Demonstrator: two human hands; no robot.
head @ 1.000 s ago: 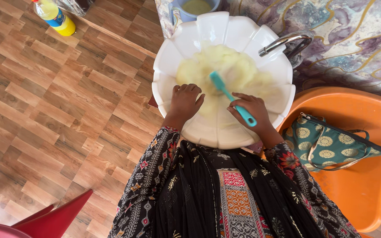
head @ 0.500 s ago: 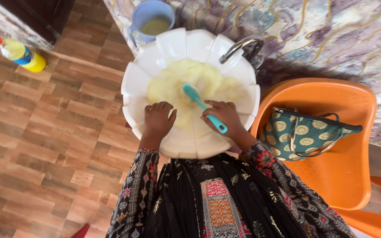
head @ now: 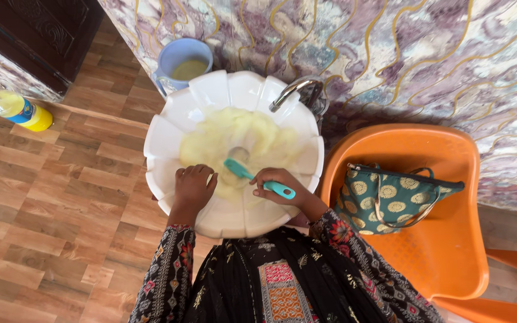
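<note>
A white scalloped wash basin (head: 166,134) stands in front of me, its bowl smeared with yellowish foam (head: 234,137). My right hand (head: 282,182) grips the handle of a teal brush (head: 252,176), whose head rests on the foam near the drain. My left hand (head: 192,186) lies on the basin's near rim, fingers curled over its edge, holding nothing. A chrome tap (head: 297,90) arches over the basin's far right side.
A light blue jug (head: 181,60) with yellowish liquid stands behind the basin. A bottle of yellow liquid (head: 16,109) lies on the wood-pattern floor at left. An orange plastic chair (head: 450,239) at right holds a teal patterned bag (head: 396,197). A marbled wall (head: 420,54) runs behind.
The view has shifted, so the basin sits lower and further left in frame. The brush head has slid toward the drain, and my right hand has drawn closer to the near rim.
</note>
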